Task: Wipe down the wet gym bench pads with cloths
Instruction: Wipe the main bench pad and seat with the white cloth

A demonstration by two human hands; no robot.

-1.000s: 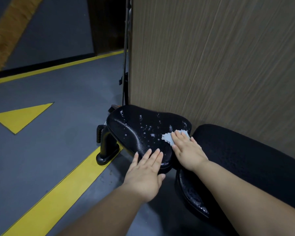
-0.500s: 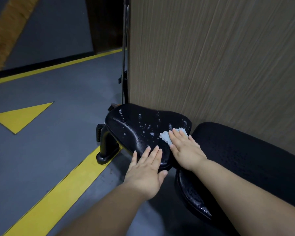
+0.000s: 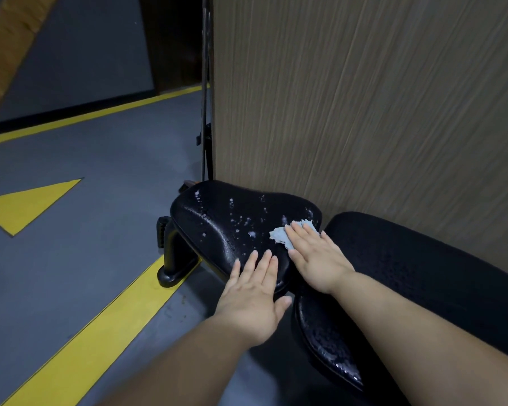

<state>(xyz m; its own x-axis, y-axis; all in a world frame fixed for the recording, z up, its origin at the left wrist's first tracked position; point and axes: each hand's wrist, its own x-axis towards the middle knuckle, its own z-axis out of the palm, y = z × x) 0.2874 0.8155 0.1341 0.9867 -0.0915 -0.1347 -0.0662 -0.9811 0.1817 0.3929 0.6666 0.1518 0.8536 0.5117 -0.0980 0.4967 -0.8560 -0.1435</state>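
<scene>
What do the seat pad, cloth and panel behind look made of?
Seat pad: likely black vinyl or faux leather, glossy, droplets beading on it. Cloth: thin pale-blue fabric or paper wipe, ragged edge; unclear which. Panel: seemingly wood-grain laminate, matte, fine streaks.

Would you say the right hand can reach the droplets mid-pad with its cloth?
Probably yes: the right hand presses the cloth flat beside the droplets on the seat pad, nothing between.
</scene>
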